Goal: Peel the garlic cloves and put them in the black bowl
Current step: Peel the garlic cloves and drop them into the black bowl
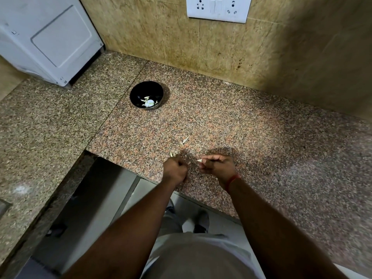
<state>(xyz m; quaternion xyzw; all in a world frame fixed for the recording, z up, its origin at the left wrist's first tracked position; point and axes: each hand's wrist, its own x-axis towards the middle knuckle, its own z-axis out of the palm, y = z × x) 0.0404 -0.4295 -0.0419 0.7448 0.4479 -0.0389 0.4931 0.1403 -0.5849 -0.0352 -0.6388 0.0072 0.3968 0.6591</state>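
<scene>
I am watching the right hand (218, 165) pinching a garlic clove (199, 160); the left hand (175, 168) is curling (contents hidden). The black bowl (146, 95) is sitting well apart, risking a dropped clove.

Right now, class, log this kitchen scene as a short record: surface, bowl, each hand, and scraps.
surface: speckled granite counter
black bowl: on the counter, beyond the hands, with pale peeled pieces inside
right hand: grip curled around a garlic clove, pale tip showing
left hand: fingers curled, a small pale scrap at its fingertips
peel scraps: on the counter just beyond the hands
</scene>
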